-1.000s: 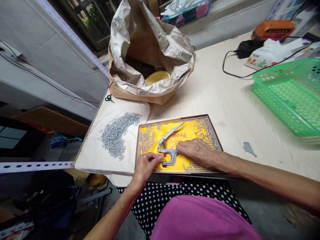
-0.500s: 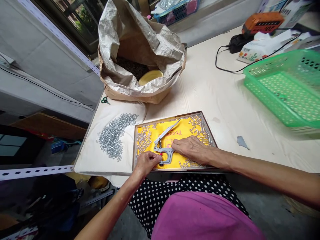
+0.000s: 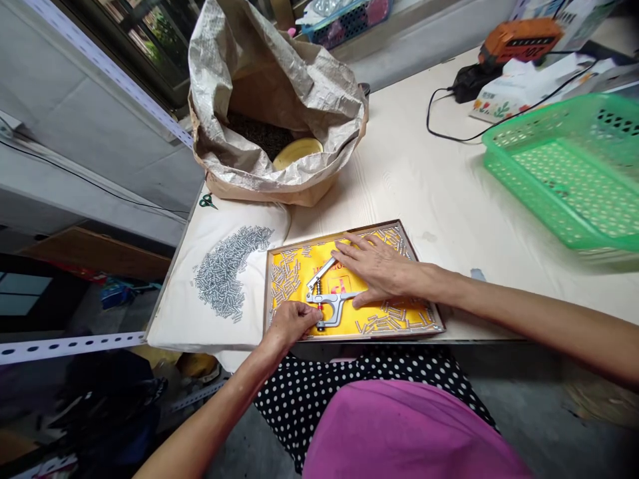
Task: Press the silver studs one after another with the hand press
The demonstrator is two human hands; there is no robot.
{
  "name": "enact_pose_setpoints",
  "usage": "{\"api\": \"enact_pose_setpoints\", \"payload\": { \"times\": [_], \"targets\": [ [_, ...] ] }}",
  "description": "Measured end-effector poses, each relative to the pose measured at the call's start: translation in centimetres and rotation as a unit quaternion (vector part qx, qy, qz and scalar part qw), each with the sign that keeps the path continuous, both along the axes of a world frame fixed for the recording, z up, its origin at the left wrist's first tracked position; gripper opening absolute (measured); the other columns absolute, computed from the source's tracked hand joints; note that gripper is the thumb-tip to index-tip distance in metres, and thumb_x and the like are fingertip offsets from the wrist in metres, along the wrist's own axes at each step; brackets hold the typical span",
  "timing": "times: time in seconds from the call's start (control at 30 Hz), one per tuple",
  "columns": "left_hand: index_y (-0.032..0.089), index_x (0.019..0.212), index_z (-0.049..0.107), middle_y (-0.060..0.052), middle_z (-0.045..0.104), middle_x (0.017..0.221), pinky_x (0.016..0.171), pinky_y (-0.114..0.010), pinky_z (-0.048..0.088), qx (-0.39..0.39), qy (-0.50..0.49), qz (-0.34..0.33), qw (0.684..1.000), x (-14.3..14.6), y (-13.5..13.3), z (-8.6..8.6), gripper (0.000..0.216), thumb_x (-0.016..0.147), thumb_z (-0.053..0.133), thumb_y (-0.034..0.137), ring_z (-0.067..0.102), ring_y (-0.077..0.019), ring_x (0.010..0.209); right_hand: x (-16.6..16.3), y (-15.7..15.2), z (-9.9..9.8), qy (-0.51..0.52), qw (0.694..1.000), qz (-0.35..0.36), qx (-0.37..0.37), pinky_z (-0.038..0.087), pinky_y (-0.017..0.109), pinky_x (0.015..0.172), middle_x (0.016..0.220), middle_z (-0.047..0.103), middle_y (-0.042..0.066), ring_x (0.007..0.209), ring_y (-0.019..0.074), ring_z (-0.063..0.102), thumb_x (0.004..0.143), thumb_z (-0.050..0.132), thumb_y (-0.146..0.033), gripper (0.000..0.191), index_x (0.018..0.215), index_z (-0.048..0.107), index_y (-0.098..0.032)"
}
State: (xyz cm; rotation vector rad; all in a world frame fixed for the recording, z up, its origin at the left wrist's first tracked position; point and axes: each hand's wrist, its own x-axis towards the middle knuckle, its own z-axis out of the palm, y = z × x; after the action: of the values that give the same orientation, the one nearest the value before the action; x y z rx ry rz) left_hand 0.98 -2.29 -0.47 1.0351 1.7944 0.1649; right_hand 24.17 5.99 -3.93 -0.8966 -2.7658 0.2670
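Observation:
Grey hand pliers [image 3: 335,305], of the snap-fastener kind with a small red part at the jaws, lie in a shallow tray [image 3: 266,293] lined with yellow. My left hand [image 3: 292,322] has its thumb and fingers pinched together at the jaws. What they hold there is too small and covered to name. My right hand [image 3: 377,266] is spread over the pliers' handles, fingers across the upper handle and thumb at the end of the lower one. The handles stand wide apart. Short silver metal pieces [image 3: 284,279], slim like springs or pins, lie along the tray's sides.
A heap of similar silver pieces [image 3: 227,273] lies on white cloth left of the tray. Behind stands a large open sack [image 3: 279,186] holding dark contents and a yellow bowl [image 3: 299,152]. Scissors [image 3: 208,201], a green basket [image 3: 554,206] and an orange device [image 3: 522,41] are also on the table.
My right hand has moved up and its fingers have spread from beside the lower handle to over both handles. My left hand stays pinched at the jaws.

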Motion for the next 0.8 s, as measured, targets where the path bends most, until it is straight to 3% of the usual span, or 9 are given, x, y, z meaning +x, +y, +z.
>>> {"api": "enact_pose_setpoints", "payload": {
  "times": [0.13, 0.27, 0.33, 0.43, 0.53, 0.6, 0.7, 0.8],
  "targets": [
    [0.015, 0.064, 0.066, 0.007, 0.048, 0.046, 0.049, -0.023, 0.029, 0.003, 0.007, -0.006, 1.000, -0.1, 0.2, -0.1, 0.026, 0.073, 0.072, 0.039, 0.038, -0.0083, 0.044, -0.6, 0.7, 0.4, -0.042, 0.998, 0.003, -0.035, 0.039, 0.052, 0.097, 0.123, 0.061, 0.017, 0.112, 0.0361, 0.053, 0.069, 0.079, -0.058, 0.086, 0.136, 0.051, -0.012],
    [0.015, 0.062, 0.063, 0.005, 0.047, 0.047, 0.050, -0.024, 0.030, 0.006, 0.045, -0.047, 0.998, -0.4, -0.3, -0.3, 0.030, 0.081, 0.067, 0.038, 0.040, -0.0097, 0.046, -0.5, 0.0, 0.5, -0.037, 0.999, 0.008, -0.028, 0.037, 0.049, 0.094, 0.116, 0.064, 0.014, 0.103, 0.0319, 0.054, 0.077, 0.076, -0.051, 0.075, 0.137, 0.050, -0.014],
    [0.015, 0.064, 0.063, 0.002, 0.053, 0.054, 0.054, -0.026, 0.037, 0.050, 0.094, -0.082, 0.991, -0.2, -1.0, -0.3, 0.030, 0.085, 0.065, 0.037, 0.048, -0.0128, 0.052, -0.2, -0.6, 0.2, -0.014, 1.000, 0.014, -0.024, 0.038, 0.046, 0.091, 0.115, 0.064, 0.013, 0.102, 0.0305, 0.054, 0.081, 0.075, -0.047, 0.070, 0.138, 0.049, -0.016],
    [0.015, 0.089, 0.067, -0.007, 0.066, 0.087, 0.077, -0.035, 0.050, 0.247, 0.187, -0.154, 0.938, 0.9, -1.7, -0.3, 0.019, 0.087, 0.066, 0.034, 0.062, -0.0220, 0.083, 0.0, -1.3, -0.4, 0.024, 0.999, 0.019, -0.022, 0.040, 0.043, 0.087, 0.119, 0.062, 0.014, 0.102, 0.0290, 0.053, 0.084, 0.074, -0.038, 0.071, 0.143, 0.042, -0.015],
    [0.016, 0.124, 0.057, -0.015, 0.060, 0.128, 0.099, -0.048, 0.047, 0.391, 0.224, -0.267, 0.852, 2.5, -0.7, -0.7, 0.044, 0.086, 0.070, 0.033, 0.054, -0.0301, 0.117, 0.1, -1.8, -0.7, 0.039, 0.999, 0.011, -0.023, 0.042, 0.043, 0.087, 0.121, 0.062, 0.016, 0.103, 0.0291, 0.053, 0.086, 0.072, -0.039, 0.076, 0.147, 0.037, -0.011],
    [0.015, 0.135, 0.048, -0.017, 0.055, 0.137, 0.104, -0.050, 0.045, 0.399, 0.216, -0.344, 0.822, 3.3, 0.8, -1.0, 0.056, 0.087, 0.070, 0.033, 0.049, -0.0313, 0.122, 0.2, -1.9, -0.6, 0.035, 0.999, 0.003, -0.024, 0.043, 0.044, 0.088, 0.121, 0.062, 0.017, 0.102, 0.0296, 0.054, 0.084, 0.073, -0.044, 0.079, 0.146, 0.037, -0.009],
    [0.015, 0.139, 0.044, -0.014, 0.059, 0.130, 0.101, -0.048, 0.048, 0.365, 0.196, -0.419, 0.808, 3.6, 2.8, -1.2, 0.061, 0.087, 0.070, 0.034, 0.052, -0.0294, 0.115, 0.5, -1.8, -0.2, 0.007, 1.000, -0.020, -0.014, 0.044, 0.043, 0.085, 0.117, 0.063, 0.018, 0.100, 0.0303, 0.055, 0.077, 0.078, -0.046, 0.076, 0.137, 0.048, -0.009],
    [0.016, 0.134, 0.049, -0.013, 0.061, 0.122, 0.096, -0.045, 0.051, 0.361, 0.202, -0.438, 0.799, 3.5, 3.2, -1.3, 0.051, 0.089, 0.068, 0.033, 0.054, -0.0280, 0.109, 0.7, -2.0, 0.0, -0.024, 0.999, -0.031, -0.003, 0.043, 0.040, 0.080, 0.106, 0.064, 0.015, 0.095, 0.0281, 0.055, 0.083, 0.074, -0.039, 0.045, 0.115, 0.062, -0.010]
  ]
}}
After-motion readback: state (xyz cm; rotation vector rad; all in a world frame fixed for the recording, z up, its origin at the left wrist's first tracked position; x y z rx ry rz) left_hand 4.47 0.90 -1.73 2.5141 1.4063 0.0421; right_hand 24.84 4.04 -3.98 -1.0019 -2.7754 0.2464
